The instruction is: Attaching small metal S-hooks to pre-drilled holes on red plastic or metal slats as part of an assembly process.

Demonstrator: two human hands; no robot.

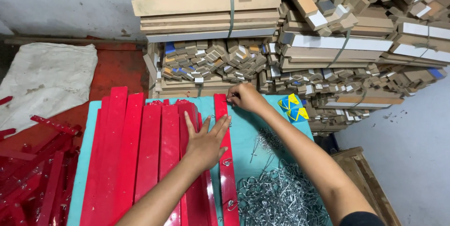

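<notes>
The person bends over a teal table (243, 132) covered with long red strips (150, 151) laid side by side, running from near to far. The left hand (206, 141) lies flat on them, fingers spread and released, palm pressing down on the strips just left of the rightmost red strip (227, 160), with the fingertips reaching onto that strip. The right hand (246, 97) is at the far end of this same strip, fingers pinched together on something small and metallic; what exactly it grasps is too small to tell. Small wire rings (228, 162) sit along the rightmost strip at intervals. On the near right of the table lies a tangled heap of silvery wire hooks (281, 198), with a few loose ones scattered further up. A blue and yellow folded packet (293, 107) rests at the far right edge of the table. Behind the table rise stacks of bundled wooden mouldings (290, 33), strapped together. To the left, on the red floor, lies a pale sack (44, 78), and nearer, a loose pile of more red strips (33, 174).
</notes>
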